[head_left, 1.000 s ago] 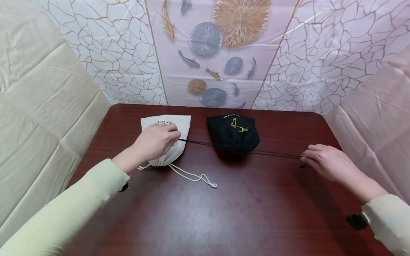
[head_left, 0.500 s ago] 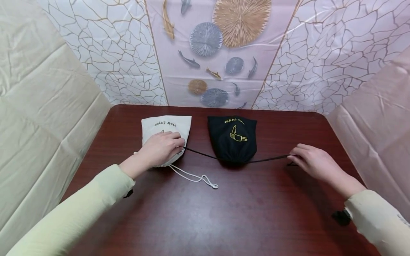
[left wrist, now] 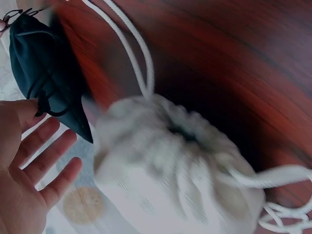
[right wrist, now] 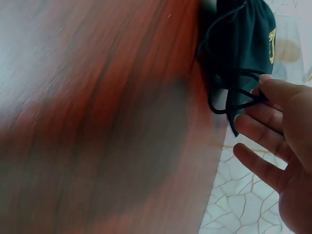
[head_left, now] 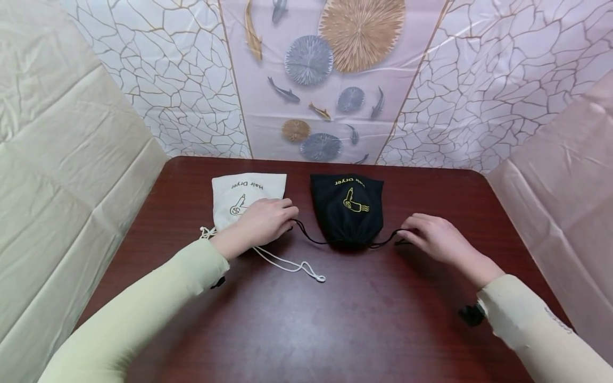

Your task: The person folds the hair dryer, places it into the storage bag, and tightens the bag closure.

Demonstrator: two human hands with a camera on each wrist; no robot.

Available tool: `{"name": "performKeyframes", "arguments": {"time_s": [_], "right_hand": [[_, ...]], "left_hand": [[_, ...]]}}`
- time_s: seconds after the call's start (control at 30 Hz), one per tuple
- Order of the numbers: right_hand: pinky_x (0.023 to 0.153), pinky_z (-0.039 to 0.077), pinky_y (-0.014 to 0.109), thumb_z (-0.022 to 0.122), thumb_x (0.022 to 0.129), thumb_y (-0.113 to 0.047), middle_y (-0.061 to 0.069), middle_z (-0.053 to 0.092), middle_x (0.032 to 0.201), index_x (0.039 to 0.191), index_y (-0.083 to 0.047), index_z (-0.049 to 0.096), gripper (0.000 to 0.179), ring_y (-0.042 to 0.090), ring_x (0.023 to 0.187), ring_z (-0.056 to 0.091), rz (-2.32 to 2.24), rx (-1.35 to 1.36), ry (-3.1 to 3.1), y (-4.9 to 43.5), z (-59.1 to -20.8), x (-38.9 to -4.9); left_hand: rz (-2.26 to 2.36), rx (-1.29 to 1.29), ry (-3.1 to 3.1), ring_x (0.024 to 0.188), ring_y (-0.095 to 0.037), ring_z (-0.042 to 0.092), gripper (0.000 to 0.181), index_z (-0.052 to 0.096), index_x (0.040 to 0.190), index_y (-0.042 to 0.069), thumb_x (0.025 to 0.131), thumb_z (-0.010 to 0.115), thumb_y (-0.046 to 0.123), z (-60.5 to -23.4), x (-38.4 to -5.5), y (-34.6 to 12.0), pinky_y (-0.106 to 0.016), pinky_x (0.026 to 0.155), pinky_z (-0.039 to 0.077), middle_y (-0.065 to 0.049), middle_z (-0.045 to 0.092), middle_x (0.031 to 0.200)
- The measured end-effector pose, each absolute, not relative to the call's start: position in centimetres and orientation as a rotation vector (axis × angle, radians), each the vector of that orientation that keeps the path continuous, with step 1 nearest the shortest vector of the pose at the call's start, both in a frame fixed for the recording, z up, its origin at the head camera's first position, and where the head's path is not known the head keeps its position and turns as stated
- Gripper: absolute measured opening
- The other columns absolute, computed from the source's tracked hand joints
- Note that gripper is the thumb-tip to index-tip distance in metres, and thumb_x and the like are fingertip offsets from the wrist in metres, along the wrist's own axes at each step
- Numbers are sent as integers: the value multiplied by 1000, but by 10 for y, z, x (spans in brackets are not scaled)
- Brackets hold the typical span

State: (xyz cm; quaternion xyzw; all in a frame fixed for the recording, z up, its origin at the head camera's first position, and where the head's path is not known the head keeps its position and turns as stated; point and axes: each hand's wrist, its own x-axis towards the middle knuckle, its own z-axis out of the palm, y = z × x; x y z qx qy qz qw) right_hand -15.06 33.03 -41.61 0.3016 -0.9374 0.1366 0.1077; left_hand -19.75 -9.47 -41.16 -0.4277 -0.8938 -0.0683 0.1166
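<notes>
A black drawstring bag (head_left: 351, 210) with yellow "Hair Dryer" lettering and a dryer picture lies on the table, its gathered mouth toward me. Black cord (head_left: 311, 238) runs out from both sides of that mouth. Thumb and fingertips of my left hand (head_left: 268, 219) pinch the cord's left end, while my right hand (head_left: 433, 236) pinches its right end (right wrist: 243, 92). Both stretches sag loosely. Left of it lies a white drawstring bag (head_left: 249, 186) with matching print in black, partly hidden under my left hand and wrist. In the left wrist view its mouth (left wrist: 180, 131) is gathered, with a small dark gap.
White cord (head_left: 287, 265) from the white bag trails over the dark red wooden table (head_left: 306, 330), and a knotted end (head_left: 207, 232) lies at its left side. A patterned cloth (head_left: 311, 106) hangs behind the table; beige cloth (head_left: 72, 159) walls in the left side.
Both hands have come inward toward the black bag, still pinching the cord. The taut cord has gone slack, and the black bag has settled flatter. More of the white bag's print shows.
</notes>
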Motion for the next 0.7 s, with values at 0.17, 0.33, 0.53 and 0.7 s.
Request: {"name": "performKeyframes", "arguments": {"time_s": [0.17, 0.33, 0.53, 0.7], "right_hand": [[80, 60, 50, 80, 96, -16, 1, 76, 96, 100, -13, 79, 6, 23, 88, 73, 421, 867, -2862, 320, -411, -160], [87, 59, 55, 77, 99, -22, 7, 79, 105, 110, -8, 80, 18, 30, 97, 75, 365, 838, -2983, 317, -403, -162], [95, 57, 59, 76, 100, -25, 15, 78, 116, 120, -5, 78, 29, 37, 109, 73, 356, 747, -3048, 322, -393, -154], [102, 51, 66, 71, 103, -34, 25, 70, 133, 137, -3, 71, 46, 45, 125, 64, 300, 614, -3086, 332, -394, -145]], "left_hand": [[-216, -1218, -2707, 92, -30, 71, 15, 71, 105, 12, 102, 72, 27, -411, -202, -78, -49, 76, 59, -6, 66, 101], [-263, -1178, -2822, 112, -33, 70, 32, 74, 125, 10, 103, 70, 34, -407, -201, -72, -51, 91, 59, -11, 69, 125], [-290, -1047, -2922, 139, -36, 58, 54, 63, 149, 10, 105, 66, 42, -398, -194, -91, -52, 113, 49, -16, 58, 154], [-394, -902, -2933, 143, -39, 54, 59, 60, 152, 9, 104, 67, 42, -394, -181, -124, -56, 116, 45, -19, 53, 158]]}}
